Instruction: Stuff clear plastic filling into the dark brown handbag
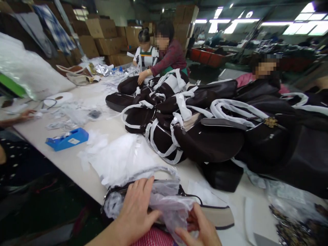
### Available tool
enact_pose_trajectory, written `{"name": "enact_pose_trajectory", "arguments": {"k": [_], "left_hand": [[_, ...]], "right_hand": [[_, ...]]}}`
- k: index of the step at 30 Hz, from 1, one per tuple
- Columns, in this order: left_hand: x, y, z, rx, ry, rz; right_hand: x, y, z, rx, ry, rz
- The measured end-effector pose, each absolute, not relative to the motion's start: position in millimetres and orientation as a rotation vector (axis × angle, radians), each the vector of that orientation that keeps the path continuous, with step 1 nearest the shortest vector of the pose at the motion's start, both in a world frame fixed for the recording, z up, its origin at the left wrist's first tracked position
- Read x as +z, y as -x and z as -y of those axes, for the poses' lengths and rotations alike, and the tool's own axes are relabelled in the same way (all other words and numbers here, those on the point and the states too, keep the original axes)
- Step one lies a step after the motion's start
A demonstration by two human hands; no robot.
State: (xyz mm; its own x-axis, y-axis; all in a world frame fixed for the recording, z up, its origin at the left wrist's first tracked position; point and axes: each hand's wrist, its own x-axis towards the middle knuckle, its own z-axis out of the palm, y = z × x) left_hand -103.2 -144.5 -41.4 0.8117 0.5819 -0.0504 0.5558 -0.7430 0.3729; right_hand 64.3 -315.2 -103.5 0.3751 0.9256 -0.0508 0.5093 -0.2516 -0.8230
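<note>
My left hand [137, 210] lies flat with fingers spread on a clear plastic wrap [169, 205] that covers a dark handbag [217, 218] at the table's near edge. My right hand [201, 229] pinches the lower edge of the same plastic wrap between thumb and fingers. White tissue paper [120, 159] lies just beyond the bag. A large heap of dark brown handbags [205, 136] with white-wrapped handles fills the middle and right of the table.
A blue tape dispenser [68, 138] sits at the left of the white table [46, 133], with a tape roll [58, 99] farther back. Two people sit at the far end, another at the right. Another person's hand [27, 114] rests at far left. Cardboard boxes [102, 34] stand behind.
</note>
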Motion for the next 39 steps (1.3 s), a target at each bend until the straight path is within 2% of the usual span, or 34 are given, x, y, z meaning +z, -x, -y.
{"name": "enact_pose_trajectory", "arguments": {"k": [3,6,11,17,21,27,30,35,39], "left_hand": [[-36.1,103.3,141.5,0.088,-2.588,-0.791],[-28.9,97.9,138.2,0.045,-2.562,-0.6],[-32.4,98.1,125.2,0.125,-2.553,-0.563],[-45.1,101.9,137.3,0.316,-2.782,-0.462],[-42.8,97.7,146.6,0.313,-2.847,-0.308],[-42.2,105.9,128.9,0.304,-2.919,-0.59],[-47.1,107.4,131.4,0.166,-2.983,-0.534],[-46.9,84.2,153.6,-0.436,-2.906,-0.319],[-58.8,59.4,160.1,-0.619,-2.927,-0.388]], "right_hand": [[-105.3,-56.2,315.1,0.626,1.791,1.431],[-96.8,-53.2,298.5,0.389,1.626,1.565],[-97.6,-56.2,293.2,0.348,1.743,1.349],[-125.9,-60.1,317.2,-0.18,1.752,1.749],[-137.3,-61.4,312.8,-0.339,1.796,1.771],[-140.1,-53.4,294.7,-0.395,2.043,1.725],[-138.6,-55.1,291.7,-0.353,2.006,1.747],[-130.2,-55.4,294.6,-0.275,1.656,1.778],[-124.6,-46.8,300.7,-0.419,1.558,1.77]]}}
